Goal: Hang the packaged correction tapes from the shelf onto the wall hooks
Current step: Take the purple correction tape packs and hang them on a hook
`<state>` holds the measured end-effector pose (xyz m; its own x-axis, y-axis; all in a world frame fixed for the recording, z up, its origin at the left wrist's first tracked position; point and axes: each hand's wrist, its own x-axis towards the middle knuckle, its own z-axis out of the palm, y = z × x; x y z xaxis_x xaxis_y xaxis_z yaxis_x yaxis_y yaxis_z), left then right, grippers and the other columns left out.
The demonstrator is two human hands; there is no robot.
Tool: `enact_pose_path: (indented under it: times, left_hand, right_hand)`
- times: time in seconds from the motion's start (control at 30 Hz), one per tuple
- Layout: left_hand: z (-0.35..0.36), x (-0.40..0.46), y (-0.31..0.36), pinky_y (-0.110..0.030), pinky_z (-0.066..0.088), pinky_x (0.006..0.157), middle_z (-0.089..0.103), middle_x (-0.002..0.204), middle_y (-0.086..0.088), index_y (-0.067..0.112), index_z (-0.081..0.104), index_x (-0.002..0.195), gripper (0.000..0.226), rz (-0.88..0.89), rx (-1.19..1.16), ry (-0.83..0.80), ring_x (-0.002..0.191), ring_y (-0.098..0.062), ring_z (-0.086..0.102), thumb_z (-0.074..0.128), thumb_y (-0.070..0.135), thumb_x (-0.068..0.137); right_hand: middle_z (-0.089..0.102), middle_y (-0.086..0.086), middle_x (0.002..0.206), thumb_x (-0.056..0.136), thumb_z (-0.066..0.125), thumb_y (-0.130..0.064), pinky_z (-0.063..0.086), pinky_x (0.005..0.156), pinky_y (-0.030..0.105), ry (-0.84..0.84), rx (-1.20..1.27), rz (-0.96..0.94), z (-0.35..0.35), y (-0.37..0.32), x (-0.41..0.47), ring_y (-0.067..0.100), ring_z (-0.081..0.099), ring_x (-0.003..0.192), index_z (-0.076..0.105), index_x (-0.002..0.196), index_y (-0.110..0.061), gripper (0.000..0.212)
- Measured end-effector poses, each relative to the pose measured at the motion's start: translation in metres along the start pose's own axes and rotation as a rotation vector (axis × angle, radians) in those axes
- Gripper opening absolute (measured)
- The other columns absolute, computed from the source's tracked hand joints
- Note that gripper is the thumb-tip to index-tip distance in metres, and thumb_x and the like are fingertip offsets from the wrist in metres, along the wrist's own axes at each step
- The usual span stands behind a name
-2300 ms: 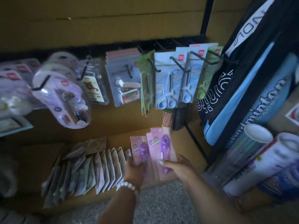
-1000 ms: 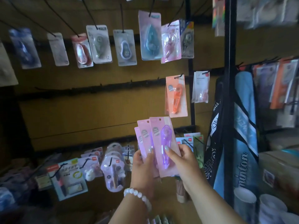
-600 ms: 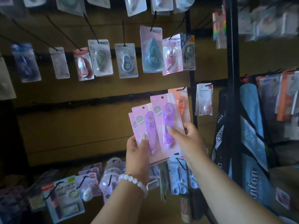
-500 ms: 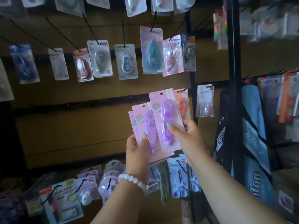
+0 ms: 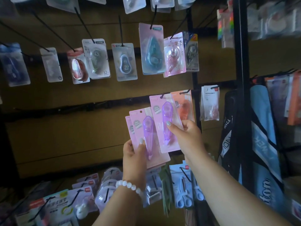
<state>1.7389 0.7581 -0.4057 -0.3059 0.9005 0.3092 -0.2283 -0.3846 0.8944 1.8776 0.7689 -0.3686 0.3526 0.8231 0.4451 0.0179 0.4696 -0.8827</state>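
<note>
My right hand (image 5: 187, 136) grips one pink card with a purple correction tape (image 5: 166, 121). The hole at its top sits at the tip of a black wall hook (image 5: 162, 96). An orange packaged tape (image 5: 184, 108) hangs just behind it on a neighbouring hook. My left hand (image 5: 133, 157), with a white bead bracelet, holds a small stack of the same pink correction tape packs (image 5: 146, 136) lower and to the left, upright and fanned.
A row of other packaged tapes (image 5: 151, 49) hangs on long black hooks above. A black upright post (image 5: 241, 62) and a blue-and-black badminton bag (image 5: 260, 144) stand to the right. Scissors packs (image 5: 185, 186) and other stationery hang below my arms.
Both hands rose from the low shelf to the wall. My right hand drew one pack away from the stack, up and right, until its top reached the hook beside the orange pack.
</note>
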Motion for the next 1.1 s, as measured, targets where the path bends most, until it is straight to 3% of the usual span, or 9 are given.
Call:
enact_pose_path:
  times: [0.17,0.3,0.47,0.67,0.77,0.9,0.97,1.03,1.1]
  left_hand:
    - [-0.012,0.003,0.001,-0.026,0.055,0.054,0.068,0.105,-0.003,0.023,0.051,0.119,0.019,-0.007,0.029,0.050,0.086,-0.021,0.071,0.052,0.027,0.100]
    - [-0.023,0.004,-0.001,-0.026,0.054,0.055,0.065,0.104,0.000,0.023,0.050,0.120,0.022,0.001,0.060,0.106,0.086,-0.018,0.069,0.053,0.030,0.100]
    - [-0.027,0.006,-0.001,-0.030,0.054,0.063,0.064,0.105,0.000,0.023,0.051,0.120,0.023,-0.011,0.076,0.108,0.091,-0.018,0.067,0.054,0.031,0.099]
    - [-0.019,0.004,0.005,-0.034,0.057,0.066,0.066,0.106,-0.003,0.024,0.051,0.110,0.012,-0.021,0.084,0.062,0.093,-0.024,0.069,0.053,0.028,0.099]
    - [-0.017,0.002,0.007,-0.042,0.061,0.075,0.067,0.106,-0.004,0.026,0.052,0.108,0.010,-0.039,0.087,0.034,0.095,-0.025,0.070,0.054,0.029,0.099]
    - [-0.013,-0.003,0.007,-0.036,0.059,0.064,0.068,0.097,-0.004,0.022,0.056,0.104,0.009,-0.028,0.078,0.050,0.082,-0.022,0.070,0.057,0.027,0.097]
    - [-0.010,-0.007,0.007,-0.033,0.058,0.058,0.069,0.094,-0.005,0.021,0.056,0.103,0.009,-0.020,0.079,0.054,0.076,-0.020,0.069,0.059,0.026,0.096]
    - [-0.008,-0.009,0.007,-0.042,0.062,0.068,0.071,0.098,-0.009,0.022,0.056,0.102,0.010,-0.028,0.079,0.046,0.082,-0.026,0.072,0.060,0.028,0.095]
    - [-0.007,-0.011,0.009,-0.047,0.062,0.076,0.071,0.100,-0.011,0.021,0.056,0.101,0.013,-0.024,0.060,0.039,0.086,-0.029,0.071,0.057,0.033,0.096]
  right_hand:
    - [0.062,0.004,0.086,0.080,0.069,-0.044,0.041,0.059,0.026,0.001,-0.114,0.060,0.021,0.003,0.022,0.017,0.056,0.073,0.059,0.096,-0.010,0.040]
    - [0.059,0.003,0.077,0.081,0.067,-0.045,0.047,0.065,0.033,-0.025,-0.220,0.105,0.042,0.002,0.051,0.023,0.059,0.074,0.062,0.100,-0.005,0.044]
    - [0.050,0.000,0.071,0.086,0.060,-0.049,0.046,0.069,0.030,-0.052,-0.427,0.189,0.050,0.000,0.067,0.015,0.049,0.062,0.056,0.114,-0.004,0.053]
    - [0.060,0.002,0.088,0.083,0.064,-0.049,0.050,0.061,0.028,-0.050,-0.517,0.122,0.049,0.016,0.058,0.020,0.061,0.075,0.057,0.108,-0.006,0.050]
    - [0.058,-0.001,0.098,0.083,0.064,-0.050,0.055,0.072,0.034,0.052,-0.574,-0.058,0.042,0.018,0.036,0.019,0.060,0.086,0.053,0.108,-0.014,0.045]
    - [0.065,0.005,0.087,0.088,0.054,-0.052,0.052,0.079,0.037,-0.160,-0.374,-0.008,0.033,0.014,0.007,0.026,0.063,0.083,0.060,0.097,-0.004,0.049]
    - [0.063,0.014,0.075,0.090,0.058,-0.041,0.044,0.067,0.028,-0.244,-0.223,0.023,0.032,0.014,-0.004,0.028,0.060,0.073,0.058,0.084,0.004,0.046]
    - [0.048,0.004,0.061,0.092,0.059,-0.030,0.032,0.057,0.026,-0.244,-0.192,0.011,0.031,0.014,-0.012,0.017,0.044,0.059,0.051,0.069,-0.006,0.034]
    - [0.045,-0.002,0.062,0.093,0.058,-0.027,0.031,0.056,0.026,-0.233,-0.162,0.033,0.029,0.017,-0.014,0.012,0.040,0.060,0.050,0.066,-0.013,0.031]
